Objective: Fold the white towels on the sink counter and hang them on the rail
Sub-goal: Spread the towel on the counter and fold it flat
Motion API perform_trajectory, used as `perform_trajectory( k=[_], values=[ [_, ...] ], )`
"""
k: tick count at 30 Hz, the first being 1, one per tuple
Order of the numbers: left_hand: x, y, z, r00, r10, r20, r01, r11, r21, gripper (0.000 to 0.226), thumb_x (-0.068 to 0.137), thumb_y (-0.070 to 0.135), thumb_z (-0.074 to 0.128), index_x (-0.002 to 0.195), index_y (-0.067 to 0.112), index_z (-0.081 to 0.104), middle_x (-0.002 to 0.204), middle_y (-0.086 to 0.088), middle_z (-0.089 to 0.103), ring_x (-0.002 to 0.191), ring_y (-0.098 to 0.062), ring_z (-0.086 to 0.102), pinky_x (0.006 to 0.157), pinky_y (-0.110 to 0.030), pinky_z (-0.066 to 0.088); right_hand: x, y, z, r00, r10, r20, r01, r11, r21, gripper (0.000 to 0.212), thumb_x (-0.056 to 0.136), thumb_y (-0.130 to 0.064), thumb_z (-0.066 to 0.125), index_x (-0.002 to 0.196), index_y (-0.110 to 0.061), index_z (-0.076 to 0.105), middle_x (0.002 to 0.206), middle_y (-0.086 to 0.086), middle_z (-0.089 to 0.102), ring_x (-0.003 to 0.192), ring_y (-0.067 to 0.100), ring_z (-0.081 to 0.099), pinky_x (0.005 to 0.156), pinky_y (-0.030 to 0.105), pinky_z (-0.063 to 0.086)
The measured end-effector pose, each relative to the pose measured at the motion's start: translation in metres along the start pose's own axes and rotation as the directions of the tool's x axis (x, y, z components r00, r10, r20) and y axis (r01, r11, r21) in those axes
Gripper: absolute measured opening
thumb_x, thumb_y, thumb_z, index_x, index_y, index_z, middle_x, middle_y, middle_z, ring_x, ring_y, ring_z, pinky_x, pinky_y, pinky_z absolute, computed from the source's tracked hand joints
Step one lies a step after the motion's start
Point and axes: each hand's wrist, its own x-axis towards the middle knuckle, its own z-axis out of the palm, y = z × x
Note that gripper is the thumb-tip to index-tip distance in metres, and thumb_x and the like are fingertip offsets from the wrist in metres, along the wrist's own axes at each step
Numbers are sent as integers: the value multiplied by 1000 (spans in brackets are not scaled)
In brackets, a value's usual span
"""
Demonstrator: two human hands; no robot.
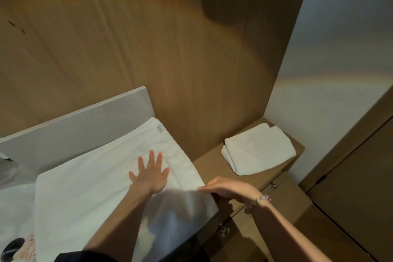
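Note:
A large white towel (89, 178) lies spread flat over the sink counter, a small label at its far corner. My left hand (150, 173) presses flat on its middle with fingers spread. My right hand (228, 189) rests at the towel's right edge, fingers extended along the hem; whether the thumb pinches the cloth is hidden. A second white towel (258, 150), folded into a thick rectangle, lies on the lower wooden shelf (209, 165) to the right. No rail is in view.
A white backsplash (70, 130) runs behind the counter, with a wood-panelled wall (170, 49) above. Part of the white basin (16, 202) shows at the left. Wooden cabinet doors with metal hinges (225, 231) sit below the shelf. A dark door (357, 187) stands at right.

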Motion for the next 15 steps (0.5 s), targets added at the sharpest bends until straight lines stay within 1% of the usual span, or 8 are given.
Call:
perform_trajectory(
  k=[2,3,5,8,11,13,14,15],
  values=[
    [1,0,0,1000,-2,-1,2,1000,9,62,98,52,13,147,30,-16,153,3,-30,142,-31,-23,112,-59,-2,-2,0,3,1000,-21,20,20,998,54,29,93,-42,53,73,-21,52,74,-6,49,66,2,45,55,10,37],
    [1,0,0,1000,-3,2,3,1000,12,62,98,52,13,147,30,-16,153,3,-29,142,-31,-23,112,-59,-1,-4,0,5,1000,-20,10,19,998,52,31,93,-42,53,71,-20,50,71,-6,46,62,1,42,51,9,35],
    [2,0,-1,1000,-1,15,1,1000,9,61,98,52,12,147,29,-16,153,3,-29,142,-31,-22,112,-59,0,-5,4,6,999,-30,-32,30,1000,5,41,91,-48,53,65,-18,44,63,-3,38,54,3,36,49,11,28],
    [2,-1,-1,1000,2,21,-3,1000,12,60,99,51,12,147,29,-17,154,4,-28,142,-31,-22,112,-59,1,-11,13,2,994,-57,-98,54,998,-40,48,94,-47,48,57,-19,36,54,-1,33,45,6,34,54,16,31],
    [-1,-3,-3,1000,9,26,-9,1000,20,60,99,50,12,147,29,-17,154,4,-28,142,-30,-22,112,-59,1,-17,20,-2,983,-77,-164,74,997,-25,51,94,-47,48,53,-19,39,43,-4,34,38,7,34,62,20,37],
    [-3,-3,-4,999,15,32,-15,1000,19,59,99,49,12,147,29,-17,154,4,-28,142,-30,-22,112,-58,2,-20,22,-2,983,-79,-168,71,996,-51,52,91,-52,50,52,-18,42,37,-7,36,37,6,36,72,22,41],
    [-4,-2,-4,999,16,34,-17,1000,17,59,99,48,12,147,29,-17,154,4,-28,142,-30,-22,113,-58,3,-22,22,-2,984,-80,-161,71,996,-58,52,90,-53,51,51,-19,42,36,-9,35,38,6,36,74,23,41],
    [-4,-2,-5,999,17,36,-17,1000,17,59,100,48,12,147,28,-17,154,5,-28,142,-30,-21,113,-58,3,-25,23,-2,984,-87,-153,80,996,-50,53,89,-52,53,50,-19,40,37,-9,34,40,6,35,73,24,40]
  ],
)
